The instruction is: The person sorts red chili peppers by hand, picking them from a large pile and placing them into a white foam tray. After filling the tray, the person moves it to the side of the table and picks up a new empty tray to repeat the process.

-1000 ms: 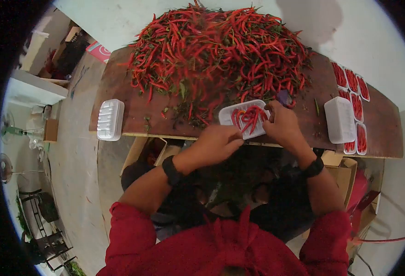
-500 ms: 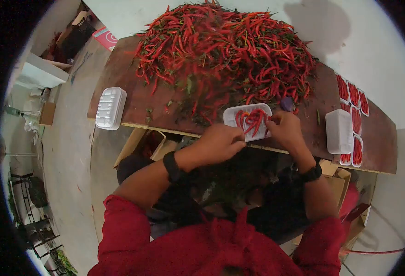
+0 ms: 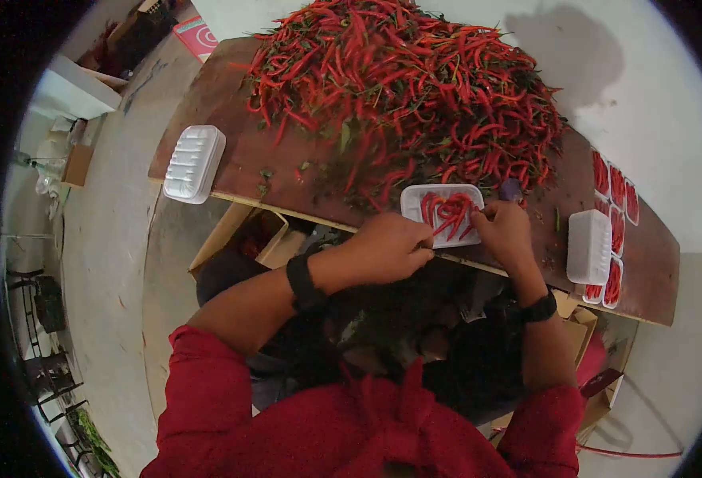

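Note:
A white foam tray with several red chili peppers in it sits at the table's front edge. My left hand is at the tray's lower left corner, its thumb and fingers pressed together; whatever they may hold is hidden. At the tray's right side, my right hand has its fingertips pinched on a red chili pepper by the rim. Beyond both hands rises a large heap of red chili peppers with green stems and leaves mixed in.
Upside-down white trays are stacked on the left of the table. Another white tray stack stands at right, beside several chili-filled trays. A small purple object lies near my right hand. Cardboard boxes are under the table.
The whole view has shifted and tilted slightly with my head. Both hands remain at the tray, with the right fingertips still at its right side and the chili peppers inside lying slightly differently.

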`<state>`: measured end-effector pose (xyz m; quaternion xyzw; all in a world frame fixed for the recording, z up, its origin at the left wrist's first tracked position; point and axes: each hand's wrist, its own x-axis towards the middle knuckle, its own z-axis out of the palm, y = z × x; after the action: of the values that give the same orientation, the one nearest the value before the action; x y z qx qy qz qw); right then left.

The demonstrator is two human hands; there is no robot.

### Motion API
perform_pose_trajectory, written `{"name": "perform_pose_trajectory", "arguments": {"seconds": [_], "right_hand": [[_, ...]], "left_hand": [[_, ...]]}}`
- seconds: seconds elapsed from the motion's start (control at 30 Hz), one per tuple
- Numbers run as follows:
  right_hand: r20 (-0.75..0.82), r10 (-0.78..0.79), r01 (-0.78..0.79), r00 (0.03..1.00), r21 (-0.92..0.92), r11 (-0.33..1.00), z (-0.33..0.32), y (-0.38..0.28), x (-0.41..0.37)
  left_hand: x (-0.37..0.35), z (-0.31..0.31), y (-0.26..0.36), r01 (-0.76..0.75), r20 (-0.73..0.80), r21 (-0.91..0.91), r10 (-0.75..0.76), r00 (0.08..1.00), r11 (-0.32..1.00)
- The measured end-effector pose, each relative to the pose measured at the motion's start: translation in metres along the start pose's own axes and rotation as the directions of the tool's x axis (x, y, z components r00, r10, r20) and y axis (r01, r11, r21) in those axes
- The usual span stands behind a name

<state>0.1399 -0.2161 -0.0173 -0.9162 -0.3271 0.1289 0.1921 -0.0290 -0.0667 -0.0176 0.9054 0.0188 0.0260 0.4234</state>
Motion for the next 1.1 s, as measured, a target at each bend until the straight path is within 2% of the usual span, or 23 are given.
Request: {"name": "perform_pose_trajectory", "arguments": {"seconds": [0.2,0.57,0.67,0.77,1.1], "right_hand": [[0.028,0.010,-0.009,1.000,-0.042,0.999,-0.003,-0.009,-0.001],[0.052,-0.065,0.070,0.997,-0.116,0.991,-0.004,-0.010,-0.001],[0.080,-0.017,0.027,0.997,-0.122,0.992,-0.008,-0.016,-0.003],[0.064,-0.055,0.065,0.996,-0.164,0.984,-0.004,-0.012,-0.001],[0.007,-0.097,0.097,0.995,-0.144,0.985,-0.002,-0.011,-0.003]], "left_hand": [[-0.002,-0.001,0.000,-0.014,-0.001,0.011,0.014,1.000,1.000],[-0.002,0.003,-0.002,-0.038,-0.003,0.013,0.038,0.999,0.999],[-0.003,0.002,-0.002,-0.034,0.029,0.024,0.034,0.999,0.999],[-0.003,0.002,-0.002,-0.024,0.061,0.039,0.021,0.998,0.999],[-0.005,0.001,-0.001,-0.031,0.073,0.043,0.028,0.997,0.999]]}}
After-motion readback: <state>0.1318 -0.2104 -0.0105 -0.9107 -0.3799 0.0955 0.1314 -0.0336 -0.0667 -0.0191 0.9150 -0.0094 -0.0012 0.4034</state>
